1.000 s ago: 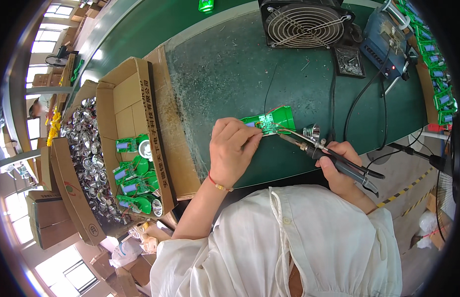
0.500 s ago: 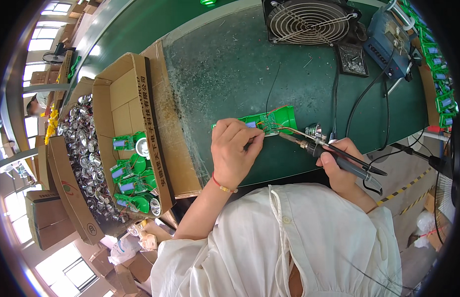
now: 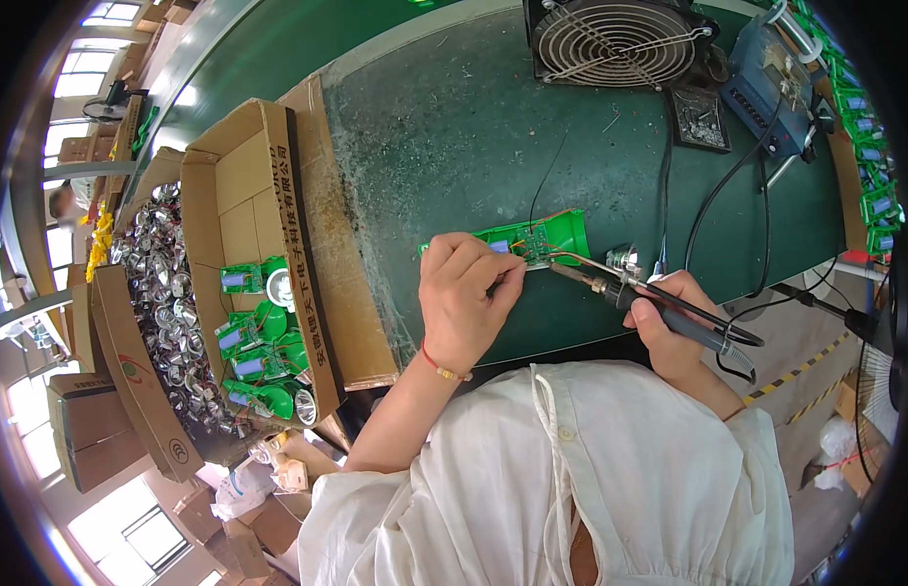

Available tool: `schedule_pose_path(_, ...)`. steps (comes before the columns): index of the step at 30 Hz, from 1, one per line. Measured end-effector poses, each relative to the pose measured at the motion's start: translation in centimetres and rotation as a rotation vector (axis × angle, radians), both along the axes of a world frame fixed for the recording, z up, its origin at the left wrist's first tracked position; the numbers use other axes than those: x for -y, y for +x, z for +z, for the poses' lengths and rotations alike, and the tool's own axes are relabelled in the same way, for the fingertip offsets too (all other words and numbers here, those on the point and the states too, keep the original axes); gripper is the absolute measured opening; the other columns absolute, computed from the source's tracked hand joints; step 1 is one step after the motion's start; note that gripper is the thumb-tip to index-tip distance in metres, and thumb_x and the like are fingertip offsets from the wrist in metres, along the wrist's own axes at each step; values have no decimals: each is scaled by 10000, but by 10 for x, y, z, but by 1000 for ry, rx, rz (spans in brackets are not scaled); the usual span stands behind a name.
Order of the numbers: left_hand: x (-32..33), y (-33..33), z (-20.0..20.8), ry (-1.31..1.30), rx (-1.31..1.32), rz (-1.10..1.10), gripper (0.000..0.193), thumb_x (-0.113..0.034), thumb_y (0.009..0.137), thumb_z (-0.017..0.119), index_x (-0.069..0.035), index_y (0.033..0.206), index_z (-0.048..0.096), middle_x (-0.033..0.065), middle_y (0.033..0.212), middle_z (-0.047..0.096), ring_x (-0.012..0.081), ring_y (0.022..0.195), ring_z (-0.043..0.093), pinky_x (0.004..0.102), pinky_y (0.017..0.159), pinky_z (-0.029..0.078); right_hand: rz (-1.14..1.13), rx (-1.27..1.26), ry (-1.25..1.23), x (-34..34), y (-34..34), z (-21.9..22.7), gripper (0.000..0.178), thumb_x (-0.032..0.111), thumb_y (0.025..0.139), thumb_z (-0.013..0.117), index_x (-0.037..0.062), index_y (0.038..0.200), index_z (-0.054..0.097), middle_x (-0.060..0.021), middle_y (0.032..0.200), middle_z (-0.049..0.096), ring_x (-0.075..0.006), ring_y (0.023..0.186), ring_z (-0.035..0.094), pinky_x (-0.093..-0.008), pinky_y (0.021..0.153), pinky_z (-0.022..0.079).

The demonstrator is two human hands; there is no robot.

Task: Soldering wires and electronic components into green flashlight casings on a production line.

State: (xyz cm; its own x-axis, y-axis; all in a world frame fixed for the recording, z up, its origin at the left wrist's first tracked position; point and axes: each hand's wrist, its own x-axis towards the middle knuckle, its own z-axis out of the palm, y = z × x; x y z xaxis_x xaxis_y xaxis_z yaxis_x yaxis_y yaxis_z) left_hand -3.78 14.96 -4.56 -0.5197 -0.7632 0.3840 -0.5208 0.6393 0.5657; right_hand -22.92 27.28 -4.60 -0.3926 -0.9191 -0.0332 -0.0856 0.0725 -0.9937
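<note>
A green plastic housing (image 3: pixel 571 232) lies on the bench in front of me, holding a purple-blue cylindrical cell (image 3: pixel 499 247) and a small green circuit board (image 3: pixel 536 240) with thin wires. My left hand (image 3: pixel 464 295) is closed in a pinch at the board's near edge; whatever is between its fingertips is too small to make out. My right hand (image 3: pixel 672 330) grips a soldering iron (image 3: pixel 610 288) with a thin bent metal tube alongside. The iron's tip meets the board close to my left fingertips. A silvery reflector (image 3: pixel 624 258) sits just right of the housing.
At left, a cardboard box (image 3: pixel 241 190) holds several green assemblies, beside a heap of silvery reflectors (image 3: pixel 166 293). A caged fan (image 3: pixel 618 49), a blue soldering station (image 3: pixel 766 88) and a small black tray (image 3: pixel 700 119) stand at the back right. Black cables (image 3: pixel 703 210) cross the right side.
Both hands and the soldering iron stay almost where they were at the board. The whole view has shifted very slightly; the thin dark wire above the housing leans a little further right.
</note>
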Motion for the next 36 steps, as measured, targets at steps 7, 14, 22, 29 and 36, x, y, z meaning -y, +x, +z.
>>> schedule_pose_path(7, 4, 0, 2, 18, -13, -19, 120, -6, 602, 696, -69, 685, 637, 11, 661, 552, 197, 748, 513, 296, 649, 423, -89, 107, -65, 0, 0, 2, 147, 68, 773, 617, -7, 829, 504, -95, 683, 602, -112, 579, 577, -241, 521, 464)
schedule_pose_path(14, 8, 3, 15, 29, 43, -33, 138, -1, 594, 677, -59, 715, 646, 33, 712, 565, 219, 774, 524, 305, 667, 433, -151, 156, -155, 4, -4, -4, 161, 87, 781, 615, -6, 847, 500, -87, 681, 589, -116, 581, 572, -240, 509, 456)
schedule_pose_path(22, 55, 16, 50, 166, 740, -59, 426, -122, 602, 655, -101, 1019, 574, 105, 921, 557, 281, 872, 562, 363, 742, 480, -328, 243, -273, 22, -27, -19, 132, 63, 801, 589, -11, 856, 495, -81, 667, 577, -111, 536, 545, -214, 492, 434)
schedule_pose_path(29, 228, 19, 58, -37, 704, 400, 335, -278, 636, 690, -52, 867, 599, 145, 885, 612, 311, 838, 598, 398, 725, 483, -289, 229, -209, 31, -21, -37, 107, 50, 801, 588, 1, 848, 505, -67, 646, 563, -104, 542, 543, -215, 509, 445)
schedule_pose_path(36, 329, -24, -22, 105, 500, 749, 483, -376, 720, 673, -89, 1048, 465, 150, 945, 611, 280, 888, 619, 389, 704, 508, -282, -1, -140, 32, -25, -38, 189, 176, 806, 600, 19, 859, 510, -40, 618, 536, -93, 526, 504, -201, 499, 405)
